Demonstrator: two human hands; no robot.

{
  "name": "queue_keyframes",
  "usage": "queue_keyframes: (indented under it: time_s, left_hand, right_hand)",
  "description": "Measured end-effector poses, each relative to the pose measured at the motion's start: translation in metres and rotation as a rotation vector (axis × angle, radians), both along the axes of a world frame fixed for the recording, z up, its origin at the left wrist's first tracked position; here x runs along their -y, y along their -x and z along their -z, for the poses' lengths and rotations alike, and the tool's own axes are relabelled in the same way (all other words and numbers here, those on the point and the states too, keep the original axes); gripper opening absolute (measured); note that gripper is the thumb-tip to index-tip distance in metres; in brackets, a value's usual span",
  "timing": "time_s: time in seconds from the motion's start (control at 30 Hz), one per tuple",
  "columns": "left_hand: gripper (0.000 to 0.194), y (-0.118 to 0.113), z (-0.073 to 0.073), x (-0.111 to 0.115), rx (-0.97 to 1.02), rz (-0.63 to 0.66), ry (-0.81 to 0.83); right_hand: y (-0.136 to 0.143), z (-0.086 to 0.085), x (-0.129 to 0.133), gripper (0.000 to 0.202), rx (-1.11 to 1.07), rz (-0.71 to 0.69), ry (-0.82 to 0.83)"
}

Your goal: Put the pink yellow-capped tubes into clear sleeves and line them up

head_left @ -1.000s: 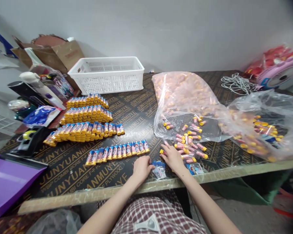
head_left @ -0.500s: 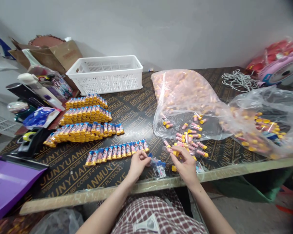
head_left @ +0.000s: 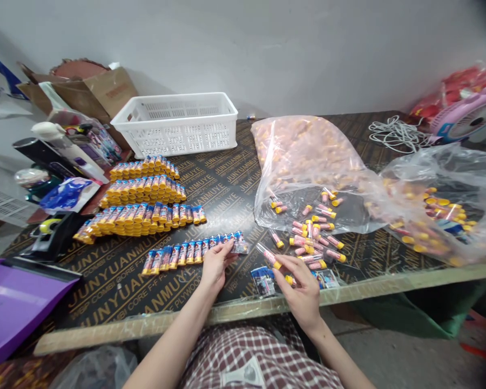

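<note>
My left hand [head_left: 216,267] is closed, pinching a small printed plastic sleeve [head_left: 240,248] by its left end, just over the right end of a row of labelled tubes [head_left: 186,252]. Between thumb and fingers of my right hand [head_left: 301,286] is a clear tube [head_left: 269,256] with pink contents, gripped at its yellow cap and tilted to the upper left. Under that tube lies a small pile of printed sleeves [head_left: 263,281] near the table edge. Several unlabelled pink tubes with yellow caps [head_left: 316,233] lie loose beyond my right hand.
A large clear bag of tubes [head_left: 308,146] lies behind, with another open bag [head_left: 449,216] at right. Stacked labelled tubes [head_left: 141,216] stand at left before a white basket [head_left: 178,129]. A pink fan [head_left: 465,116], white cord [head_left: 399,135] and purple dustpan [head_left: 20,308] flank the table.
My left hand has moved up and left from the sleeve pile, now with a sleeve in view. My right hand has drawn a tube away from the loose ones, toward me and left.
</note>
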State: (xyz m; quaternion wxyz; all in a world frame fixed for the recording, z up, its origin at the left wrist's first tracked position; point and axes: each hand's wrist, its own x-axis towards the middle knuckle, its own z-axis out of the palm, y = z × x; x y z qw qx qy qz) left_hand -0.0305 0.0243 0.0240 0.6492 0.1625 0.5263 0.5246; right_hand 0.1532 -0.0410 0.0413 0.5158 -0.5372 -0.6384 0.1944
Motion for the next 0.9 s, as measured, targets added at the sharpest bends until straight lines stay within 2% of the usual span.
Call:
queue_keyframes:
  time_s: [0.17, 0.37, 0.43, 0.57, 0.63, 0.7, 0.8, 0.9]
  left_hand:
    - [0.038, -0.001, 0.002, 0.001, -0.041, 0.002, -0.007]
    - [0.034, -0.008, 0.001, 0.005, -0.114, 0.016, -0.141]
    - [0.035, -0.011, -0.002, 0.008, -0.065, 0.06, -0.146]
    - [0.047, -0.014, -0.011, 0.014, 0.051, 0.16, -0.121]
    - [0.044, -0.015, -0.014, 0.016, 0.08, 0.26, -0.115]
    - [0.037, -0.016, -0.015, 0.019, 0.09, 0.375, -0.112]
    - [0.034, -0.018, -0.017, 0.024, 0.076, 0.485, -0.085]
    - [0.036, -0.021, -0.018, 0.027, 0.063, 0.523, -0.057]
  right_hand:
    - [0.003, 0.004, -0.001, 0.028, 0.036, -0.045, -0.035]
    - [0.01, 0.01, 0.002, 0.032, 0.059, -0.187, 0.042]
    - [0.011, 0.013, 0.002, 0.034, 0.043, -0.226, 0.062]
    - [0.011, 0.017, 0.0, 0.037, 0.032, -0.246, 0.084]
    - [0.009, 0.017, -0.003, 0.043, 0.047, -0.228, 0.085]
    - [0.008, 0.016, -0.005, 0.058, 0.056, -0.236, 0.088]
    - [0.005, 0.013, -0.009, 0.08, 0.029, -0.35, 0.102]
    - [0.003, 0.013, -0.011, 0.085, 0.011, -0.48, 0.138]
